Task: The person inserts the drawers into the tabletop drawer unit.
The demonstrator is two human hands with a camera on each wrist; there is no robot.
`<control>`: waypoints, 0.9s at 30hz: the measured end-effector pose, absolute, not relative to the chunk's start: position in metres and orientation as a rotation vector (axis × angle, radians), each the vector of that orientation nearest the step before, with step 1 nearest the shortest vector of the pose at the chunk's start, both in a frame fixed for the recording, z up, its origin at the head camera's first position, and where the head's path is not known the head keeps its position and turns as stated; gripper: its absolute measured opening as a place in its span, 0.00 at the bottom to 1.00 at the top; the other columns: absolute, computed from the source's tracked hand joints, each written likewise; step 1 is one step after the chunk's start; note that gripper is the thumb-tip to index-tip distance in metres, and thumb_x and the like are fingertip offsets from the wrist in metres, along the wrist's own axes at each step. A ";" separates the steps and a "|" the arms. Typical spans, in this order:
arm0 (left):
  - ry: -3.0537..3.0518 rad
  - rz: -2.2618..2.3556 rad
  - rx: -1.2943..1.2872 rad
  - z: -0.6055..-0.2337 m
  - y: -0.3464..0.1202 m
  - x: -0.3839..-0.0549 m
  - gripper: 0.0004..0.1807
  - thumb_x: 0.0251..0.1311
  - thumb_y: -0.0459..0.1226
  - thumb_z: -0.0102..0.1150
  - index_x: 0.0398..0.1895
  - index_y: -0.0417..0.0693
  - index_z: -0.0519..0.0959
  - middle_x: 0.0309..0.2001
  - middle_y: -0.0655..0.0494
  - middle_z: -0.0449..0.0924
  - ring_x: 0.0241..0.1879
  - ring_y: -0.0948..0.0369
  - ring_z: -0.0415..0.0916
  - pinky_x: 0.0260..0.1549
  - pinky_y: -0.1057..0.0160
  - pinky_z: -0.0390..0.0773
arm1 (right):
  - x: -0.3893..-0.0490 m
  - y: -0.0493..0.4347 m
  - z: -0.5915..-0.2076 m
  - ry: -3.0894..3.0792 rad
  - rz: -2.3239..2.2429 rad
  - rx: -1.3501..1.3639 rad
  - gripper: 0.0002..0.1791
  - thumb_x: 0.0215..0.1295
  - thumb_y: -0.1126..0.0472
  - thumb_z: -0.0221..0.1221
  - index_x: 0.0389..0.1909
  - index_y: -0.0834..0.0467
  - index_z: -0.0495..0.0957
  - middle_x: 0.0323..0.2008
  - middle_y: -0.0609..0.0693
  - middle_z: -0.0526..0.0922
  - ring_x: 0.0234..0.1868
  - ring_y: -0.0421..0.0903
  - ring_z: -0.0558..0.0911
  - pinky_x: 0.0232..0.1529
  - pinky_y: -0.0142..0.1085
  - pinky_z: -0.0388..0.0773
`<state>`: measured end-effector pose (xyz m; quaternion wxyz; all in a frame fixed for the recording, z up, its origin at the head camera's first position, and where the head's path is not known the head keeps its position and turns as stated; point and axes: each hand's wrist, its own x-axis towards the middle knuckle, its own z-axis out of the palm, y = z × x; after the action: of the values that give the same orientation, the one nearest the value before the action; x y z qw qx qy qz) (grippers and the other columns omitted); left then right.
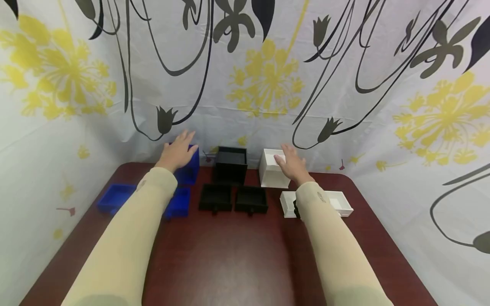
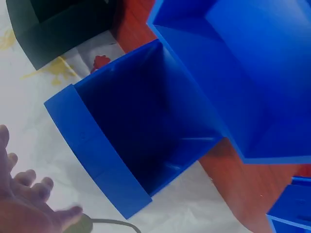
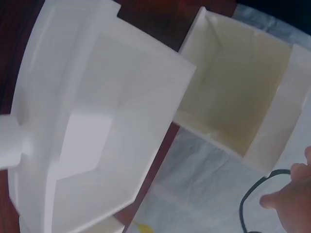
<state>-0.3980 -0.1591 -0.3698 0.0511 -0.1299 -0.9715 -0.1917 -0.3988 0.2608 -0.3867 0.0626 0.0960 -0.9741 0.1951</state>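
Observation:
My left hand (image 1: 177, 152), fingers spread, is over the blue box (image 1: 189, 169) at the back left. In the left wrist view that box's hollow (image 2: 141, 116) shows, the hand apart from it. My right hand (image 1: 294, 165) is beside the top of the white box (image 1: 274, 176), fingers extended. In the right wrist view the thumb is apart from the white box (image 3: 238, 87). Neither hand holds anything. Two blue trays (image 1: 178, 203) and two white trays (image 1: 340, 202) lie in front of their boxes, partly hidden by my sleeves.
Between the hands stands a black box (image 1: 231, 168), with two black trays (image 1: 215, 197) before it. All rest on a dark red table (image 1: 229, 255). A patterned cloth (image 1: 191, 93) hangs close behind the boxes and along both sides.

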 end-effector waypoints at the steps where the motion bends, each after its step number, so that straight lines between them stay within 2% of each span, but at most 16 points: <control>1: -2.944 -0.630 -0.424 -0.371 -0.157 -0.400 0.35 0.80 0.50 0.38 0.83 0.50 0.45 0.82 0.43 0.39 0.79 0.41 0.42 0.70 0.30 0.46 | -0.398 0.260 -0.388 -2.931 0.610 0.293 0.38 0.81 0.40 0.39 0.82 0.57 0.46 0.81 0.58 0.45 0.80 0.61 0.47 0.69 0.73 0.39; 6: -2.851 -0.838 -0.563 -0.379 -0.143 -0.409 0.36 0.78 0.46 0.49 0.82 0.45 0.51 0.78 0.41 0.55 0.75 0.41 0.56 0.71 0.40 0.57 | -0.392 0.254 -0.394 -2.874 0.712 0.333 0.37 0.82 0.43 0.41 0.82 0.57 0.46 0.81 0.58 0.45 0.79 0.61 0.47 0.71 0.70 0.41; 11: -2.800 -0.885 -0.638 -0.389 -0.128 -0.416 0.31 0.76 0.46 0.53 0.77 0.44 0.64 0.72 0.41 0.67 0.70 0.42 0.65 0.69 0.42 0.62 | -0.384 0.244 -0.401 -2.812 0.907 0.362 0.37 0.82 0.46 0.43 0.82 0.58 0.45 0.81 0.58 0.44 0.80 0.61 0.47 0.75 0.62 0.44; 14: -2.835 -0.899 -0.653 -0.392 -0.119 -0.420 0.30 0.76 0.48 0.54 0.76 0.47 0.66 0.72 0.41 0.68 0.71 0.43 0.64 0.69 0.41 0.62 | -0.380 0.240 -0.403 -2.769 0.955 0.357 0.36 0.82 0.47 0.44 0.81 0.59 0.47 0.81 0.58 0.46 0.79 0.60 0.49 0.76 0.58 0.46; 20: -2.885 -1.006 -0.673 -0.395 -0.109 -0.430 0.31 0.76 0.46 0.53 0.78 0.46 0.63 0.72 0.39 0.67 0.70 0.42 0.64 0.68 0.40 0.62 | -0.373 0.232 -0.398 -2.683 0.913 0.408 0.35 0.81 0.49 0.46 0.79 0.62 0.51 0.80 0.60 0.49 0.79 0.58 0.50 0.74 0.64 0.40; 22: -2.882 -1.056 -0.685 -0.397 -0.107 -0.436 0.33 0.76 0.46 0.53 0.79 0.47 0.60 0.73 0.39 0.66 0.70 0.42 0.65 0.68 0.40 0.64 | -0.368 0.229 -0.395 -2.659 0.916 0.434 0.35 0.81 0.50 0.47 0.79 0.62 0.52 0.80 0.59 0.49 0.79 0.59 0.50 0.75 0.63 0.40; 27: -2.926 -1.040 -0.742 -0.400 -0.096 -0.449 0.37 0.75 0.49 0.55 0.80 0.47 0.57 0.78 0.42 0.55 0.74 0.42 0.58 0.70 0.40 0.60 | -0.352 0.222 -0.389 -2.649 0.919 0.489 0.34 0.81 0.51 0.48 0.80 0.59 0.52 0.81 0.56 0.47 0.79 0.60 0.50 0.75 0.61 0.44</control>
<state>-0.4491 -0.0962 -0.4000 -0.0256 -0.2322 -0.9161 -0.3257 -0.3521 0.2216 -0.3892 0.1474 0.1699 -0.9206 0.3193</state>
